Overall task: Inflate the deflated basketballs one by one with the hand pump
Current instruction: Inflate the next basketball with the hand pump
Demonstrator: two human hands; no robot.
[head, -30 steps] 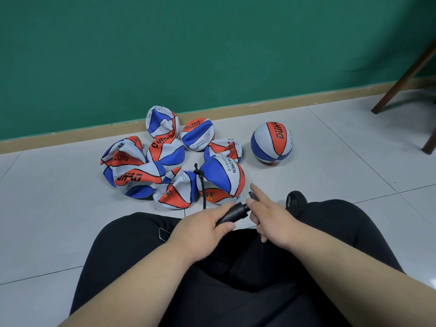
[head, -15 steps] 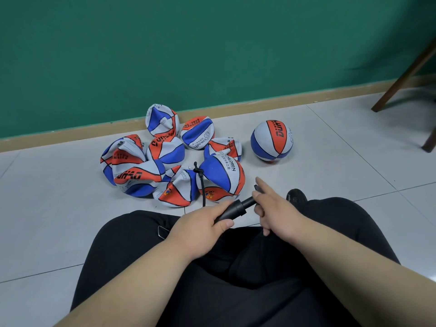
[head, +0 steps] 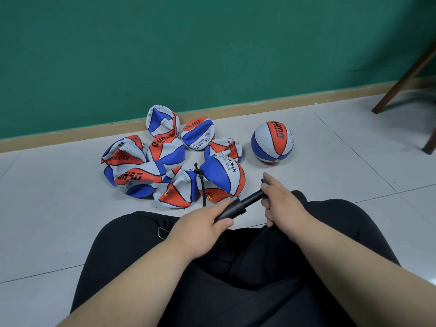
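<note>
Left hand (head: 200, 224) and right hand (head: 284, 207), fingers (head: 267, 202) curled round hand pump (head: 238, 206), just short of deflated basketballs (head: 165, 161); open floor (head: 47, 220) leftward.

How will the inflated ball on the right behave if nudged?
The inflated ball is fully round and sits alone on smooth floor tile, so it likely rolls at a light push. Probably firm, unlike the crumpled deflated balls nearby.
</note>
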